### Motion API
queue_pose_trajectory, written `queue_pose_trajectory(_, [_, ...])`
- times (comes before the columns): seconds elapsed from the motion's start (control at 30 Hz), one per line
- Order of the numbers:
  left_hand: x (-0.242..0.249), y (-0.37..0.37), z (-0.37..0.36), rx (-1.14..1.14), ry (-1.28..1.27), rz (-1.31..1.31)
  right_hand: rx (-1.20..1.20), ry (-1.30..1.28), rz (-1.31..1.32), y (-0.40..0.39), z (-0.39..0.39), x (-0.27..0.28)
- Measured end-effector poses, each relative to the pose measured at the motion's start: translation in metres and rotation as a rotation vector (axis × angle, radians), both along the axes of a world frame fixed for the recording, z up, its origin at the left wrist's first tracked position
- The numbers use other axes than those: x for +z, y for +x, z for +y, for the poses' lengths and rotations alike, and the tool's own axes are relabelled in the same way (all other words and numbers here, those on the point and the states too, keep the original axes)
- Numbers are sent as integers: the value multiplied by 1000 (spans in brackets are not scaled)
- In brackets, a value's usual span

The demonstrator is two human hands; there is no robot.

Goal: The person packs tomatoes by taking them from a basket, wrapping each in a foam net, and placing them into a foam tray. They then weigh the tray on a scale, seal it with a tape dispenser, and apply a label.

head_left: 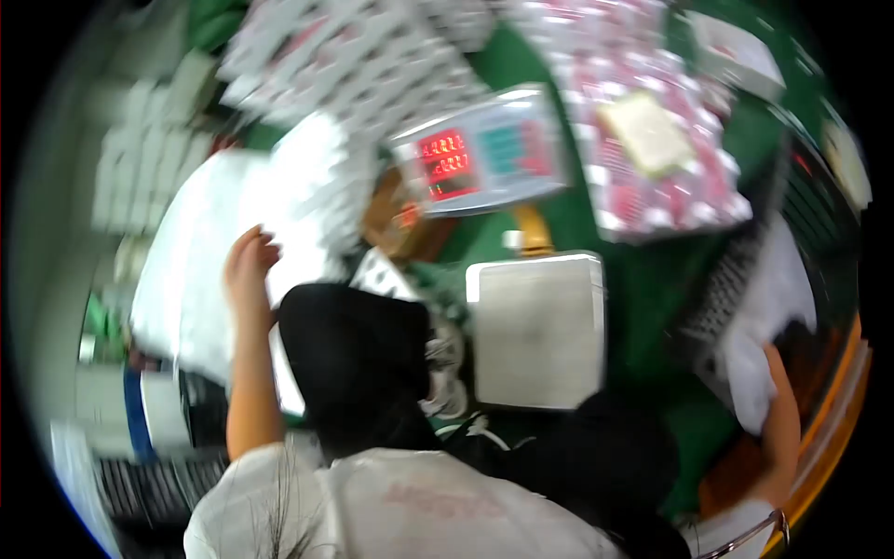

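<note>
My left hand (250, 259) is raised at the left, over the edge of a big white plastic bag (200, 247). Its fingers are curled together; what they hold, if anything, I cannot make out. Far to the right, my right hand (775, 365) is at a crumpled white bag (750, 359) beside a dark perforated crate (731, 284). Blur and the bag hide its fingers. Between my hands is a scale with a bare metal pan (537, 331). Its display panel (484, 154) shows red digits, too blurred to read.
Pink-and-white packed goods (643, 200) lie at the back right, with a pale yellow block (645, 133) on top. White trays with dark openings (363, 70) fill the back. A brown cardboard box (400, 219) sits beside the scale. My black-clad legs (354, 354) flank the pan.
</note>
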State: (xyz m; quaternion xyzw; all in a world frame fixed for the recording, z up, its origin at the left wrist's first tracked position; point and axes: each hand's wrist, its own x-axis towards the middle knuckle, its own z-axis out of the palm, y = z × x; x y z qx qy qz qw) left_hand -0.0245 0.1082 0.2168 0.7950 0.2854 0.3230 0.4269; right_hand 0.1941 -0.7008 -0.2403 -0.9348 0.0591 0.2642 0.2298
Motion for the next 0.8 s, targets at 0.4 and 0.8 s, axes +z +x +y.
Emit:
queue_pose_trajectory(0.4, [-381,-185,70,-71,612,707,-604,313,-694,-81,76,221])
queue_pose_trajectory(0.8, [-326,-124,60,-274,594,1006,-838,849,-902,-218,178,346])
